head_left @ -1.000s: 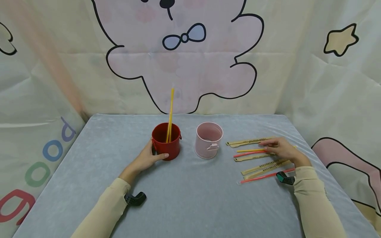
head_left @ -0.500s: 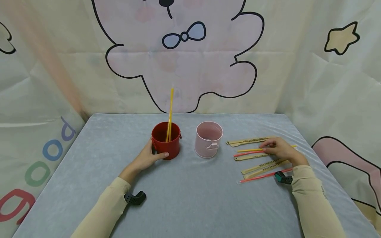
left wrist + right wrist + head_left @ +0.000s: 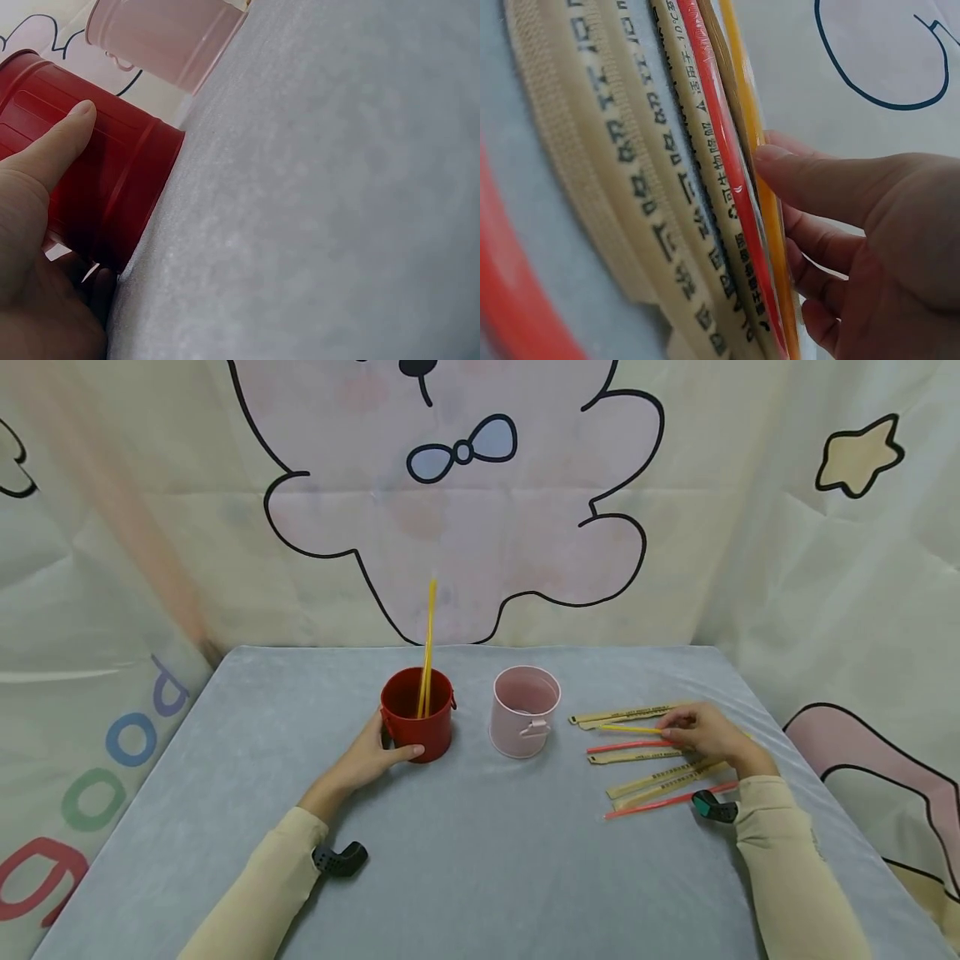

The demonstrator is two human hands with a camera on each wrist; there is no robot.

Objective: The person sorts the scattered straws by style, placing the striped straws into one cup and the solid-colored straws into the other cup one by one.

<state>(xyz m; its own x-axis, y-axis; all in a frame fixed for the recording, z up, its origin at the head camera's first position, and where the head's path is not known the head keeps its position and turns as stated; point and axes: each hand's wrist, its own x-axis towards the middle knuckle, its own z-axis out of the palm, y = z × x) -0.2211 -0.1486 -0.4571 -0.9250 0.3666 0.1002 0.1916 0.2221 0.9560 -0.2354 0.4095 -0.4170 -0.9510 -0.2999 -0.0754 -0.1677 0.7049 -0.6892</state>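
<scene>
My left hand point(image 3: 372, 756) grips the red bucket point(image 3: 441, 739) from its left side, thumb across the front. Two yellow straws point(image 3: 428, 639) stand in that bucket, leaning together. On the right, thumb and fingers of my right hand point(image 3: 708, 735) pinch a yellow straw point(image 3: 626, 728) in clear wrapping. In the right wrist view, this straw point(image 3: 744, 71) runs alongside a red straw point(image 3: 718, 112) and a paper-wrapped straw point(image 3: 697, 112). The left wrist view has the thumb flat along the bucket's wall point(image 3: 112, 165), with fingers low behind it.
A pink bucket point(image 3: 513, 731) stands upright between the red bucket and the straws. Around the right hand lie several paper-wrapped straws point(image 3: 645, 781) and a red straw point(image 3: 645, 807) nearest the front. A printed cloth point(image 3: 555, 552) hangs behind the table point(image 3: 487, 877).
The yellow straw at my right hand has moved away from the red straw beside it, its left end shifting toward the back. My left hand and the red bucket have stayed in place.
</scene>
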